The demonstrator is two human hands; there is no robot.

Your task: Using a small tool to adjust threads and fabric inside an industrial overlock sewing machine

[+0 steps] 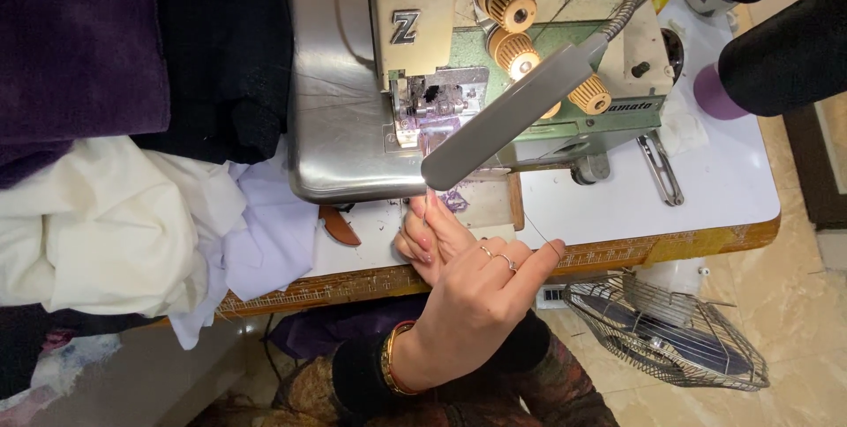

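Observation:
An overlock sewing machine (353,101) stands on a white table (706,189). My left hand (472,303), with two rings and a gold bracelet, lies at the table's front edge and pinches a thin thread (540,233) at its fingertips. My right hand (423,235) is mostly hidden under the left. Its fingers, with pink nails, are curled just in front of the machine's bed, one finger pointing up beside a fine thread. A scrap of purple fabric (454,202) lies by the needle area.
A flat grey lamp head (512,118) on a gooseneck hangs over the machine. White cloth (106,224), purple cloth (71,39) and black cloth (221,39) pile at the left. Metal tweezers (662,167), a purple thread cone (715,92), and a floor fan (662,330) are at the right.

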